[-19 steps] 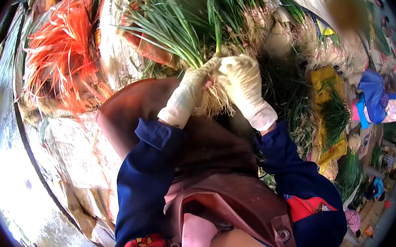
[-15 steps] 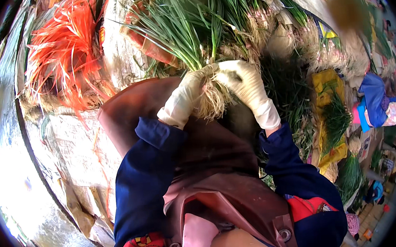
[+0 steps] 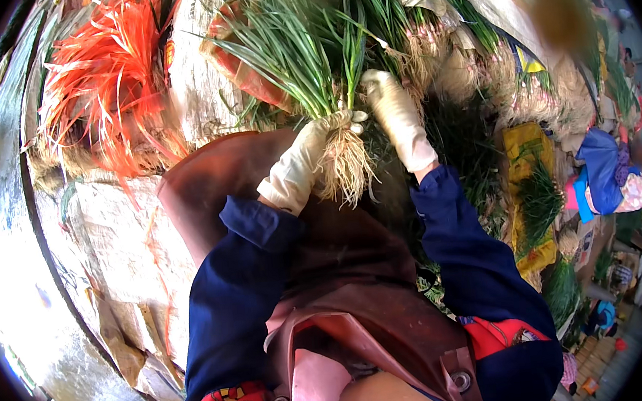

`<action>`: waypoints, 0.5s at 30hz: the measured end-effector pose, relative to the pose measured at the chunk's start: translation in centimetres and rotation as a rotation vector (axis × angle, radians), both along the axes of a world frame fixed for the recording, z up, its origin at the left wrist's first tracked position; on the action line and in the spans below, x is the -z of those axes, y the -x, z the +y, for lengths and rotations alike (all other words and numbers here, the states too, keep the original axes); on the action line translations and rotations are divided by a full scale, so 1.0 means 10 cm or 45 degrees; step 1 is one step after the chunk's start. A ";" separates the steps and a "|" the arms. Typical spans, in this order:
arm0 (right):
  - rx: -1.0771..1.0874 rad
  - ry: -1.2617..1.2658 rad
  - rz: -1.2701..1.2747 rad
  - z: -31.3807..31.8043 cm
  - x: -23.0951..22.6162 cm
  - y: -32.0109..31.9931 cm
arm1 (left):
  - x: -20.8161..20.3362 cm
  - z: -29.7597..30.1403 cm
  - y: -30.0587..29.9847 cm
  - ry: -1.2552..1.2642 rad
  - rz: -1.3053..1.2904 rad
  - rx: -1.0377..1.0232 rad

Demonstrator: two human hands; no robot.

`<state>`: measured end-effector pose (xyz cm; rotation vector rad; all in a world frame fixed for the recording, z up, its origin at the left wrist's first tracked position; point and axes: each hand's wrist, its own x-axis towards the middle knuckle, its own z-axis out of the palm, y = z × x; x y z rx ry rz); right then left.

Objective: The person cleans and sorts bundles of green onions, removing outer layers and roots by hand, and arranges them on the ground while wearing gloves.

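Note:
My left hand [image 3: 309, 148], in a pale glove, is closed round a bunch of green onions [image 3: 310, 71] above the brown apron [image 3: 340, 245]. Their long green leaves point up and away, while the pale stringy roots [image 3: 349, 171] hang below the fist. My gloved right hand [image 3: 396, 117] is just to the right of the bunch, apart from it, beside the pile of green onions [image 3: 418, 47]. Motion smears its fingers, so what they hold, if anything, does not show.
A heap of orange-red plastic strips [image 3: 108, 74] lies at the far left by white woven sacking [image 3: 127, 255]. On the right are a yellow sack [image 3: 530, 190] with green onions and a person in blue [image 3: 601, 168]. Wet ground [image 3: 3, 228] runs along the left.
My right hand has left the bunch and moved up and right toward the pile. My left hand keeps hold of the green onions, whose roots now show more fully.

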<state>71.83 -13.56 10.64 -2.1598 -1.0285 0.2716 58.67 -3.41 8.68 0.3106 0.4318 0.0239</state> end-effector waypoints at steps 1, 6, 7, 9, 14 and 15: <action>0.168 -0.083 0.005 -0.10 0.24 -0.27 | -0.03 -0.04 -0.06 -0.100 0.024 0.067; 0.086 -0.201 1.445 0.04 0.14 -0.20 | 0.03 -0.05 -0.06 -0.157 0.058 0.067; 0.092 -0.268 1.540 0.10 0.00 -0.11 | -0.02 -0.03 -0.06 -0.183 0.075 0.109; -0.048 -0.321 1.517 0.09 0.21 -0.31 | -0.11 0.00 -0.03 -0.237 0.109 0.193; -0.010 -0.415 1.417 -0.21 -0.03 -0.34 | 0.19 0.13 0.07 0.241 -0.174 0.167; -0.244 -0.074 1.058 -0.38 -0.11 -0.36 | 0.12 0.10 0.07 0.356 -0.352 0.279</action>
